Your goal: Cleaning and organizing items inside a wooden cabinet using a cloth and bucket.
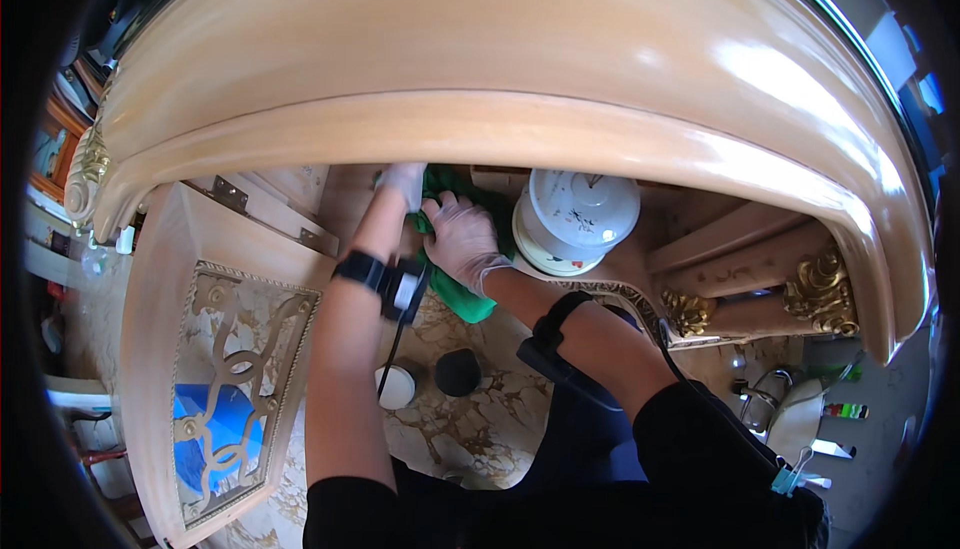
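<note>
Both my hands wear thin clear gloves and reach into a low wooden cabinet. My right hand (464, 239) is closed on a green cloth (466, 303), which hangs down over the cabinet's front edge. Beside it on the left, my left hand (405, 185) goes in under the overhanging top, and its fingers are hidden there. A white lidded pot (582, 211) with a small dark floral print stands just right of my right hand. Beneath it shows the rim of a white dish (548, 261) with coloured decoration.
The cabinet's curved wooden top (480, 59) overhangs my hands. An open door (150, 349) with gold latticework swings out at left. Carved gold trim (822, 291) edges the right side. A white round object (397, 387) and a black one (458, 373) sit on the marble-patterned floor (480, 439).
</note>
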A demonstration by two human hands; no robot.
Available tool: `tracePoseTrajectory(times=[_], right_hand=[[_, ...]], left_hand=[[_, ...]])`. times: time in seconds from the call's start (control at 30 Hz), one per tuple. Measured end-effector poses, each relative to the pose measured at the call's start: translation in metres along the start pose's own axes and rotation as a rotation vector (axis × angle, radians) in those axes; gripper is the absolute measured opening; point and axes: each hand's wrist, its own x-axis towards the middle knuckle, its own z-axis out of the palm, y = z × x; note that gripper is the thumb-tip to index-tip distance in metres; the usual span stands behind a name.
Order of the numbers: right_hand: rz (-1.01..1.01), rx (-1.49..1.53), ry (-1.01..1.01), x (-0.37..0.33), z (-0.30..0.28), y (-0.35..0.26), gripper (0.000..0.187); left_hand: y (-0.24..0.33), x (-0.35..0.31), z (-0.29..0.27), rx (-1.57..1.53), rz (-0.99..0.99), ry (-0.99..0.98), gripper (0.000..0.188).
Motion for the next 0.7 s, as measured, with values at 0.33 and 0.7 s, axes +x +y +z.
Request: tracePoseTrajectory(times=[0.33, 0.7], right_hand=[[-0.016, 0.012, 0.097, 0.002, 0.000, 0.005, 0.037], [-0.012, -0.103, 0.058, -0.004, 0.005, -0.009, 0.039]], left_hand=[[-0.043, -0.300, -0.064, -0.141, -0.483, 0.218, 0.027], [-0.099, -0.327, -0.034, 0.605, -0.311, -0.449, 0.096]])
